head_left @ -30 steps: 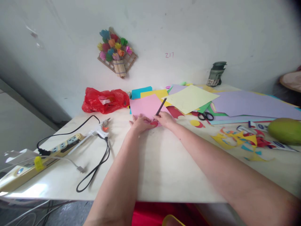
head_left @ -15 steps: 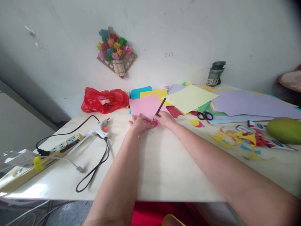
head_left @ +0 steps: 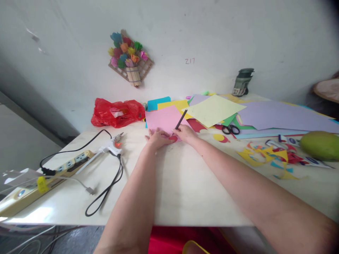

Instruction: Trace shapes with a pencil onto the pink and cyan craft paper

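The red paper piece point(head_left: 173, 138) lies at the near edge of the pink sheet point(head_left: 165, 118), between my hands. My left hand point(head_left: 158, 138), fingers spread, is nearer, touching it; my right hand point(head_left: 184, 133) pinches the dark pen point(head_left: 181, 118), slanting up rightward from beside the piece.

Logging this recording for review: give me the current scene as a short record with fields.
left hand: on pink sheet, fingertips at small red piece
right hand: holds dark pencil, tip near the red piece
back of table: red plastic bag, pale yellow sheet, green bottle
table left: white glue gun, power strip
table right: black-handled scissors, yellow scraps, green fruit
wall: colourful flower decoration
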A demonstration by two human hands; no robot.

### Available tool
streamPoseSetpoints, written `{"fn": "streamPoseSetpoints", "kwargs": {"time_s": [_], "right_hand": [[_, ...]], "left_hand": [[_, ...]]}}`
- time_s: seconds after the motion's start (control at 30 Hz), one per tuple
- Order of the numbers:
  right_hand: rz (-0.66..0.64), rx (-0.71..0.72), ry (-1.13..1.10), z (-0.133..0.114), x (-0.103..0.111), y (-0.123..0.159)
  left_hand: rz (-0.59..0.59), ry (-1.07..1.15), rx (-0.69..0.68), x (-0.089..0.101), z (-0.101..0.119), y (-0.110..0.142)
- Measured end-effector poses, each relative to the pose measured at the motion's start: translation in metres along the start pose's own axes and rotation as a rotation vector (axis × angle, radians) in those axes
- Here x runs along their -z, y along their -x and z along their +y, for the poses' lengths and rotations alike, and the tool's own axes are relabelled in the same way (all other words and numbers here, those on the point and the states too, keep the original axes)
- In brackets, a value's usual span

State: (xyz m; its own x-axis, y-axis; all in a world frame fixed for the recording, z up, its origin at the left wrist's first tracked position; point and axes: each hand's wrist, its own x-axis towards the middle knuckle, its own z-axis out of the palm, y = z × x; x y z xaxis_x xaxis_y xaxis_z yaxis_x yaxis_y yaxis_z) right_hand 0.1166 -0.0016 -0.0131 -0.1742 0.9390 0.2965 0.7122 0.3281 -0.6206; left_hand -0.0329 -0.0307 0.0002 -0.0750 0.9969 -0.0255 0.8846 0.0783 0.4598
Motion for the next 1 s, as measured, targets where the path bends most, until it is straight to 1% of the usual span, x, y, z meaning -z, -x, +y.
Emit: {"fn": "streamPoseSetpoints", "kwargs": {"time_s": [0.37, 0.67, 0.9, 1.0], "right_hand": [[0.001, -0.017, -0.010, -0.0061, 0.0049, 0.0037], [0.011, -0.013, 0.029, -0.0026, 0.0031, 0.0021], [0.034, -0.003, 0.064, 0.0002, 0.0000, -0.0002], [0.038, 0.003, 0.080, 0.0003, -0.0008, -0.0004]], "left_hand": [[0.008, -0.011, -0.006, 0.0013, 0.0018, 0.0033], [0.000, -0.023, -0.010, 0.0008, 0.0014, 0.0019], [0.064, -0.046, -0.011, -0.0050, 0.0016, -0.0015], [0.074, -0.048, -0.013, -0.0078, 0.0019, -0.0028]]}}
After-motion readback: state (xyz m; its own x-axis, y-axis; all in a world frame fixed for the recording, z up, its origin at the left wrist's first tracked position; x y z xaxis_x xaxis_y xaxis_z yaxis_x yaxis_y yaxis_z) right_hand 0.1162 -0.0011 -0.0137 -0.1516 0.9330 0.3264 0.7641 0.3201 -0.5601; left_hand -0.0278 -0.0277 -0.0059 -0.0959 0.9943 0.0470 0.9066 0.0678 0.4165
